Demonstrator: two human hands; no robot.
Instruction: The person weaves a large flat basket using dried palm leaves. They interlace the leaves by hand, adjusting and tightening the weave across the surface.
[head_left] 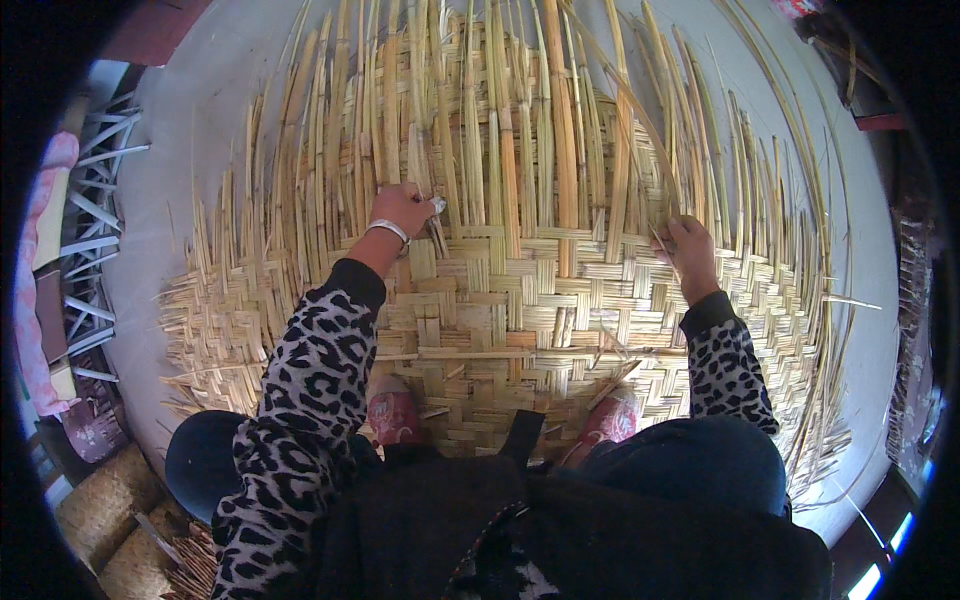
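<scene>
**Both hands at the weaving edge of the bamboo mat**

I crouch on a large, pale yellow woven mat of flat bamboo strips (500,300), which lies spread on a light grey floor (200,130). The finished, tightly plaited part of the mat is under me and my two red patterned shoes (395,415) rest on it, near its closest edge. Beyond the plaited part, long loose bamboo strips (520,110) stand out from the mat, fanning away from me.

My left hand (403,210) sits at the line where the plaiting ends, left of the mat's middle. Its fingers are curled closed around a small metal tool (437,205), whose tip touches the strips. A silver bangle (388,230) circles that wrist, just above my leopard-print sleeve (320,370).

My right hand (688,250) is at the same line, right of the mat's middle. Its fingers are pinched together on a thin loose bamboo strip (640,130) that arcs up and away over the mat.

Off the mat's left edge stands a white metal rack (95,200). Off its near left corner lie woven straw bundles (105,500).
</scene>
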